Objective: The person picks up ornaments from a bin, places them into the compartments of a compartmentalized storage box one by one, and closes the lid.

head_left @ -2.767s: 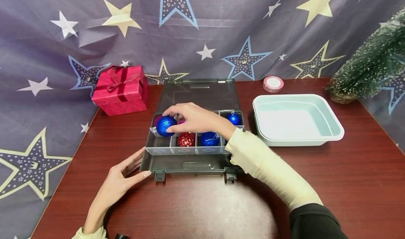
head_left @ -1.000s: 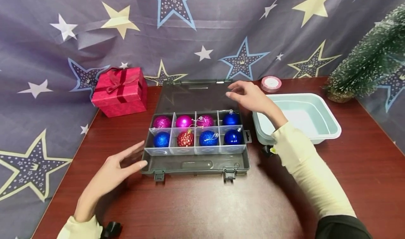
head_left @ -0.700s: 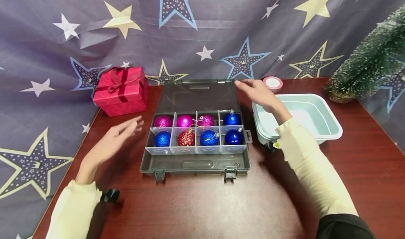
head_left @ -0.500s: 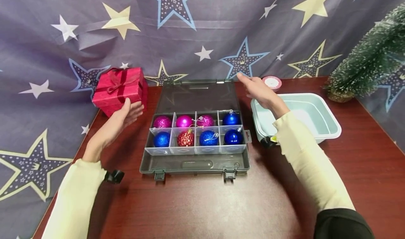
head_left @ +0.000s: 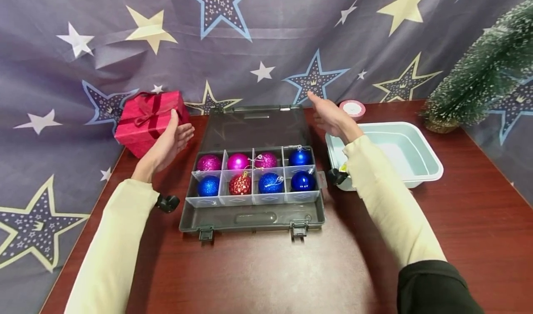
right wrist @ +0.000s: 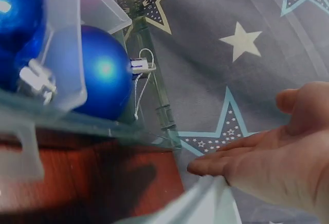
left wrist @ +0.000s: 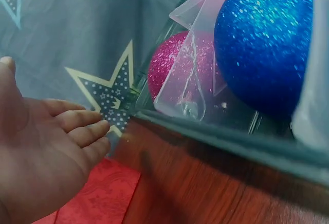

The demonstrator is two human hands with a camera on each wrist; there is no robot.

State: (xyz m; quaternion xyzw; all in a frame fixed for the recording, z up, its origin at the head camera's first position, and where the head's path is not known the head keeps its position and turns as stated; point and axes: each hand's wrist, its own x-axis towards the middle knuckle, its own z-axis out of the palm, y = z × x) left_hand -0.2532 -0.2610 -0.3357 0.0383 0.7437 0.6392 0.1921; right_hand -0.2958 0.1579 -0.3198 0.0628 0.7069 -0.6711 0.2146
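In the head view a dark see-through case (head_left: 251, 216) lies with its lid (head_left: 255, 128) folded back. Its divided tray holds Christmas baubles one to a compartment: pink ones such as a smooth bauble (head_left: 238, 161) mostly at the back, a red bauble (head_left: 240, 184) in front, and several blue ones, including a glitter bauble (head_left: 208, 186) at front left. My left hand (head_left: 168, 140) is raised left of the case with straight fingers, holding nothing. To the right of the lid my right hand (head_left: 332, 116) is held up likewise, palm inward. Both wrist views show the palms apart from the case.
A red gift box (head_left: 141, 124) stands behind my left hand. On the right a pale green basin (head_left: 416, 166) sits partly behind my right sleeve, with a ribbon roll (head_left: 352, 108) behind it. A frosted small tree (head_left: 479, 73) fills the right corner. A star-printed cloth (head_left: 275, 18) hangs behind.
My right hand released the blue glitter bauble in the front left compartment and moved right, beside the lid. My left hand left the case's side and rose forward, towards the gift box.
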